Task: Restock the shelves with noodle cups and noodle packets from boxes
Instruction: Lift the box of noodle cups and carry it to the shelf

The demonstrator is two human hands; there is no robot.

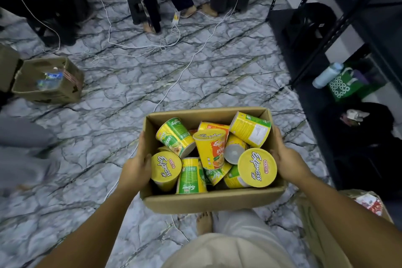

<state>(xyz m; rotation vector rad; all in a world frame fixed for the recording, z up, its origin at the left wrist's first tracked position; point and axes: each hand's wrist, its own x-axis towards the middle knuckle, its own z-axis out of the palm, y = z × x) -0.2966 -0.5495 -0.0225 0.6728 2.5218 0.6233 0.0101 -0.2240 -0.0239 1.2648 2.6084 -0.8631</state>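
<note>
The step in hand looked like carrying stock to the shelf rather than placing it. An open cardboard box (213, 200) was held off the marble-patterned floor (152, 85), in front of the person's legs. The left hand (136, 167) gripped the box's left wall, with the thumb hooked over the rim. The right hand (287, 159) gripped the right wall in the same way. Both hands were taken up by the box, and neither touched a cup.

Inside, the noodle cups (210, 148) lay jumbled. Some stood on end, some were tipped on their sides, and yellow lids faced up at the near corners. None had been lifted out.

A black metal shelf (337, 27) stood to the person's right, well apart from the box. A second box (369, 202) holding something red and white sat near the right elbow. A third box (47, 80) sat on the floor far to the left.

The next move probably called for turning right and setting the box down by the shelf. That would free one hand to pick cups out. White cables (189, 61) ran across the floor ahead and could catch a foot.
</note>
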